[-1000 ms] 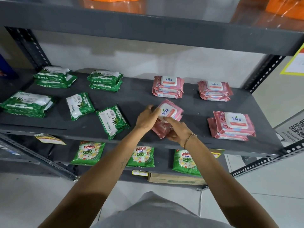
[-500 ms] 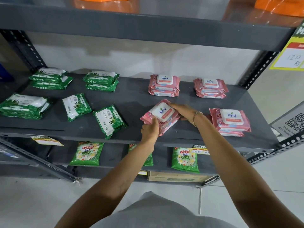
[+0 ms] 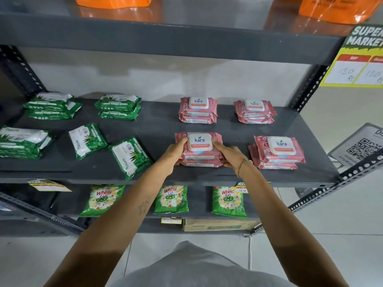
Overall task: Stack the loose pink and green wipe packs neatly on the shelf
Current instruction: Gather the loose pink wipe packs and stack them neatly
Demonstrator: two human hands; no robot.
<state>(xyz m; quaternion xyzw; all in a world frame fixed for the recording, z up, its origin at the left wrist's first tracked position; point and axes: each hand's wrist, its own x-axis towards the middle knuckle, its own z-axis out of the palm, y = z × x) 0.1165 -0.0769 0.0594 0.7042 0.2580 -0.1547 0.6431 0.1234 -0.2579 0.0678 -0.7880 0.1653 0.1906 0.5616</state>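
A stack of pink wipe packs stands squared up at the front middle of the dark shelf. My left hand grips its left side and my right hand grips its right side. Other pink stacks sit at the front right, back middle and back right. Two loose green wipe packs lie askew on the left half, one behind the other. Green stacks stand at the front left, back left and back centre-left.
An upper shelf with orange bags hangs close overhead. Green detergent pouches and a cardboard box sit on the lower shelves. A yellow price sign and a QR placard are at the right upright.
The pink packs in my hands went from tilted and lifted to lying flat and squared as a stack on the shelf. Both hands now hold its sides.
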